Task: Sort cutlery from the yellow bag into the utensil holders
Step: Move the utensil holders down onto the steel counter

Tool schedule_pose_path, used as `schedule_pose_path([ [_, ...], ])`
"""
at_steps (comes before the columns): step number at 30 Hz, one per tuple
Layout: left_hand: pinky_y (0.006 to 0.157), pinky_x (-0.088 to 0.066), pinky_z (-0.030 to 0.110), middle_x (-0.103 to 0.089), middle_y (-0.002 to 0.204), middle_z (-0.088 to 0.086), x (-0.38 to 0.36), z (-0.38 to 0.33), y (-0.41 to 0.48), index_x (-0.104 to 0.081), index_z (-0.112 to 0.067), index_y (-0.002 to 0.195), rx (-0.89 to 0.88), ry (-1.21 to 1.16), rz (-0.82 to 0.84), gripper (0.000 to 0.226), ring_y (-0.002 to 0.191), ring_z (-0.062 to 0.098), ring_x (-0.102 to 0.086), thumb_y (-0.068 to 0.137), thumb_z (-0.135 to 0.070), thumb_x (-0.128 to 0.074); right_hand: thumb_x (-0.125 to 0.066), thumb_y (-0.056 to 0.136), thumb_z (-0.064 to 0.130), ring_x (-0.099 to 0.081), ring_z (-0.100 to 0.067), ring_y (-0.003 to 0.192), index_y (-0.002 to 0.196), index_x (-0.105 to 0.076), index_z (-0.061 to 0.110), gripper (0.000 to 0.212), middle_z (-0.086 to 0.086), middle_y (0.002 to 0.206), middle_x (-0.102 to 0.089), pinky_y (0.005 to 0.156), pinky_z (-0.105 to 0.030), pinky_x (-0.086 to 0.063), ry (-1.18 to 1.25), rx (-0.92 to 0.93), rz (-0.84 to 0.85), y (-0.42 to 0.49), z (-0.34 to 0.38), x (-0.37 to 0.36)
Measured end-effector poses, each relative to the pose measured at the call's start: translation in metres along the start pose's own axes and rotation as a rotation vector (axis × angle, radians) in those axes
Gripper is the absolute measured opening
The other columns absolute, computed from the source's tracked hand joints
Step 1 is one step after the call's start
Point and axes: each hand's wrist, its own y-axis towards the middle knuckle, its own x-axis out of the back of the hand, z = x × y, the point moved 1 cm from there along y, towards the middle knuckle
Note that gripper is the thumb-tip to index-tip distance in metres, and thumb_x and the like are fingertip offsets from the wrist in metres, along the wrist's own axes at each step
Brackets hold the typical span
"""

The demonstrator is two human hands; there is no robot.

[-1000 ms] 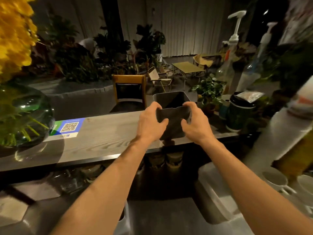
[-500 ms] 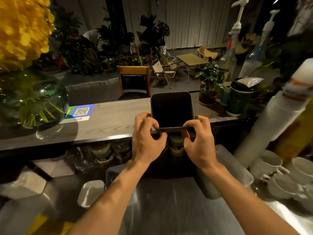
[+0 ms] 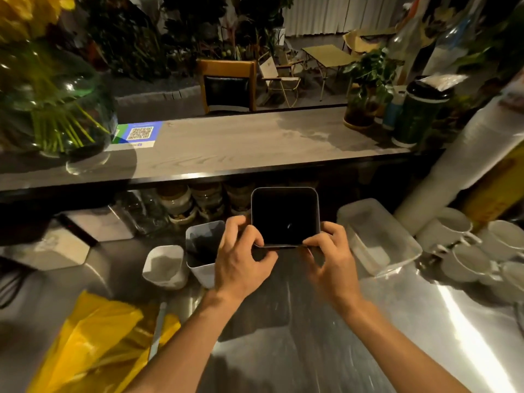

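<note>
A dark square utensil holder (image 3: pixel 285 215) is held over the steel counter (image 3: pixel 326 350), its open mouth towards me. My left hand (image 3: pixel 241 258) grips its near left corner and my right hand (image 3: pixel 329 258) grips its near right corner. Two more holders stand to the left of my left hand: a grey one (image 3: pixel 202 248) and a smaller white one (image 3: pixel 164 265). The yellow bag (image 3: pixel 93 344) lies crumpled at the lower left, and a pale handle (image 3: pixel 157 327) sticks out of it. No cutlery shows inside the dark holder.
A raised wooden bar top (image 3: pixel 226 148) runs across behind, with a glass vase of yellow flowers (image 3: pixel 48 103) at left and a potted plant (image 3: pixel 365 89) and dark cup (image 3: pixel 416 112) at right. A clear lidded box (image 3: pixel 377 236), white mugs (image 3: pixel 465 251) and a sleeve of cups (image 3: pixel 459 160) crowd the right.
Both hands have brought the dark holder down from the wooden bar top to just above the steel counter. My view has tilted down, bringing the yellow bag and the two other holders into sight.
</note>
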Motion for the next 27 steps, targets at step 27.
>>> schedule_pose_path([
  [27, 0.069, -0.052, 0.026, -0.063, 0.105, -0.002, -0.055, 0.044, -0.051, -0.058, -0.019, 0.1, 0.431, 0.228, 0.391, 0.017, 0.086, 0.02, -0.063, 0.092, -0.026, -0.072, -0.068, 0.094, 0.012, -0.053, -0.006, 0.117, 0.131, -0.056, 0.025, 0.041, 0.016, 0.12, -0.057, 0.094, -0.014, -0.044, 0.277, -0.753, 0.352, -0.031, -0.042, -0.055],
])
